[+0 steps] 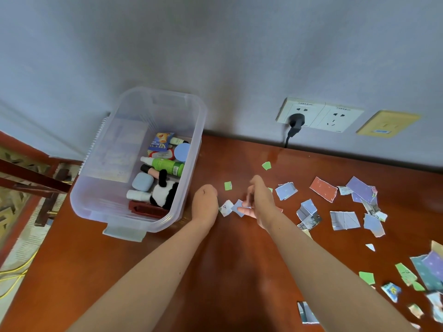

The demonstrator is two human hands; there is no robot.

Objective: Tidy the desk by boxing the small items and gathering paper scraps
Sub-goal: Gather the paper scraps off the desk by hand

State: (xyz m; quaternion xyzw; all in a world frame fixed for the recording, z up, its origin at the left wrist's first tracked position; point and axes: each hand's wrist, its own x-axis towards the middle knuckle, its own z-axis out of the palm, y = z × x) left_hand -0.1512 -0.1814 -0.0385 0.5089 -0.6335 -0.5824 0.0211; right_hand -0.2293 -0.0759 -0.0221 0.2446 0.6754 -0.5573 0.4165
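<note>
The boxing half of the task looks done: the clear plastic box [134,164] at the far left of the desk [215,271] already holds the small items, among them a green bottle [167,166], a panda plush [165,191], a round blue lid [182,152] and a snack packet [160,141], with a spiral notebook [115,152] standing along its left wall. No loose small item shows on the wood.

The step in hand is the scrap gathering. The right hand [257,200] is down at the middle of the desk with its grip pinched on a small blue scrap [238,207], thumb below and fingers above; the fingers are blurred, so whether more than one piece is in the pinch is hard to say. The left hand [205,202] lies just beside a white scrap [226,207], its fingers curled under and out of sight, so I cannot tell whether its grip is clenched on anything or loose.

Most of the paper scraps [345,212] are spread over the right half of the desk, with green bits [227,185] toward the far middle and a further cluster at the near right edge [422,274].

The next move calls for collecting the white piece, then working rightward through the scatter, sliding flat pieces together or lifting an edge to get them off the glossy wood.
</note>
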